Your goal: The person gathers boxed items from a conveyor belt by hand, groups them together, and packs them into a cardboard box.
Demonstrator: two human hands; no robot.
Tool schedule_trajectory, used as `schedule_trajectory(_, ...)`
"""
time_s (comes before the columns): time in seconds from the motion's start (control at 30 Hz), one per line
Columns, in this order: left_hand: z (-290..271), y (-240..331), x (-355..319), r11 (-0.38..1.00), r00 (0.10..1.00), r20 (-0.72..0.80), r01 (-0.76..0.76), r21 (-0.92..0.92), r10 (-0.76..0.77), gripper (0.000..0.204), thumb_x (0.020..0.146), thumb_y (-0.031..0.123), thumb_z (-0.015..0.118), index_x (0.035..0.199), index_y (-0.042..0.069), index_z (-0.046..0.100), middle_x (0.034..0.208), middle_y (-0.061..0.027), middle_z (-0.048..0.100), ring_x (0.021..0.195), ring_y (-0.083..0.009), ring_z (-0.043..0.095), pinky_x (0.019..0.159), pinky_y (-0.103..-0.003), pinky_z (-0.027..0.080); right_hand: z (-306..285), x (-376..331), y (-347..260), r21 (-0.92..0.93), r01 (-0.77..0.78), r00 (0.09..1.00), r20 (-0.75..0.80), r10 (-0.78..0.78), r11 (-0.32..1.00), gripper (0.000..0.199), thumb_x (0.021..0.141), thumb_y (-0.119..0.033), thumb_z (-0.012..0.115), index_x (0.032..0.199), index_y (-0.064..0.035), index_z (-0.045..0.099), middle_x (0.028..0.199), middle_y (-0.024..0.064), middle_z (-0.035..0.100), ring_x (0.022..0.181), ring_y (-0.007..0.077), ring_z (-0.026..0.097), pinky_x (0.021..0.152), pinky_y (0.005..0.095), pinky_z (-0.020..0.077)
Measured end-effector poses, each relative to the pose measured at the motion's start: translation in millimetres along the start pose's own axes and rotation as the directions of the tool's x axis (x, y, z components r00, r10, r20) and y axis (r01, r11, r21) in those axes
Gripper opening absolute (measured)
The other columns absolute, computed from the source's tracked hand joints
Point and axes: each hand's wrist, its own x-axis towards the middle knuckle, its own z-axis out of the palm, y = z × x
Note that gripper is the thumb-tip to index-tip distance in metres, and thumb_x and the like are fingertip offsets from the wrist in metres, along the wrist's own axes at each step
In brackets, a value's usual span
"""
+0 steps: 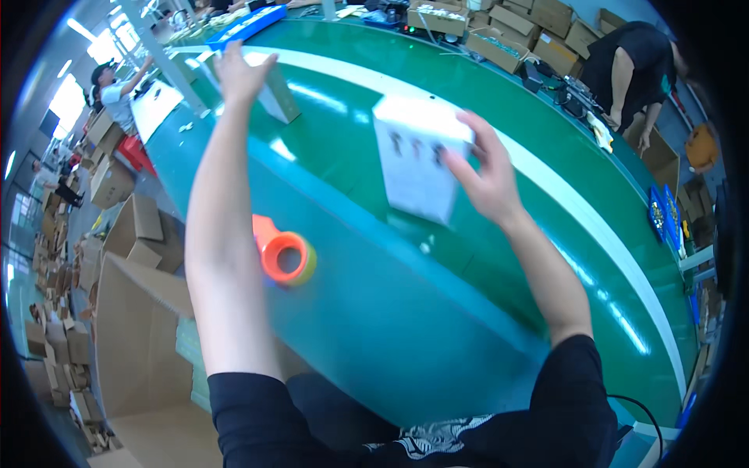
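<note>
My right hand (491,175) grasps a white box (413,160) at its upper right edge, thumb on the front face; the box extends left from those fingers, over a green surface (335,152). My left hand (240,78) is spread, holding nothing I can make out; beside its thumb is a pale, narrow box (281,101). Nearer me than those fingers lies an orange tape dispenser (270,256).

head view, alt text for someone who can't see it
The right hand holds a white rectangular box over a glossy green surface; the open left hand is by a pale upright box. An orange tape dispenser lies on the blue-green ledge.
</note>
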Motion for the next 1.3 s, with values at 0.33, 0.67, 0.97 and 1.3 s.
schedule_trajectory(0.33,-10.8,63.7,-26.9,0.916,0.951,0.267,-0.038,-0.399,0.156,0.036,0.089,0.018,0.064,0.125,0.014,0.065,0.135,-0.0096,0.058,0.115,-0.0329,0.061,0.096,-0.042,0.05,-200.5,-159.9,-55.3,-0.143,-0.284,0.953,-0.148,0.263,0.948,0.06,0.086,-0.033,0.072,0.132,-0.0032,0.049,0.123,0.0136,0.053,0.113,0.0219,0.054,0.094,0.0357,0.0444)
schedule_trajectory(0.67,-349.5,208.6,-96.2,0.105,0.507,0.825,0.833,-0.543,0.248,0.04,0.095,0.012,0.062,0.133,0.0,0.054,0.118,-0.0084,0.065,0.103,-0.0129,0.06,0.092,-0.027,0.047,-128.5,-106.5,-137.4,-0.368,-0.32,0.89,0.198,0.41,0.873,0.035,0.094,-0.037,0.059,0.107,-0.0055,0.065,0.088,0.0154,0.068,0.065,0.0235,0.065,0.06,0.0345,0.0502)
schedule_trajectory(0.97,-387.7,257.3,-259.2,-0.271,0.425,0.904,0.877,-0.397,0.051,0.031,0.095,0.019,0.052,0.113,-0.005,0.059,0.12,-0.0189,0.063,0.112,-0.0235,0.057,0.101,-0.034,0.041,-24.2,-218.3,-60.0,0.673,-0.671,0.726,0.51,0.461,0.312,0.048,0.101,-0.045,0.042,0.112,-0.0024,0.061,0.12,0.0146,0.062,0.112,0.0224,0.058,0.095,0.0371,0.0444)
schedule_trajectory(1.3,-386.1,252.4,-293.5,-0.278,0.456,0.889,0.862,-0.425,0.054,0.033,0.087,0.017,0.058,0.108,-0.006,0.066,0.109,-0.0159,0.067,0.101,-0.0227,0.062,0.093,-0.033,0.046,-20.1,-244.9,-62.0,0.618,-0.485,0.874,0.351,0.335,0.618,0.051,0.098,-0.037,0.041,0.119,0.0068,0.057,0.123,0.0205,0.062,0.114,0.0264,0.059,0.101,0.0377,0.0443)
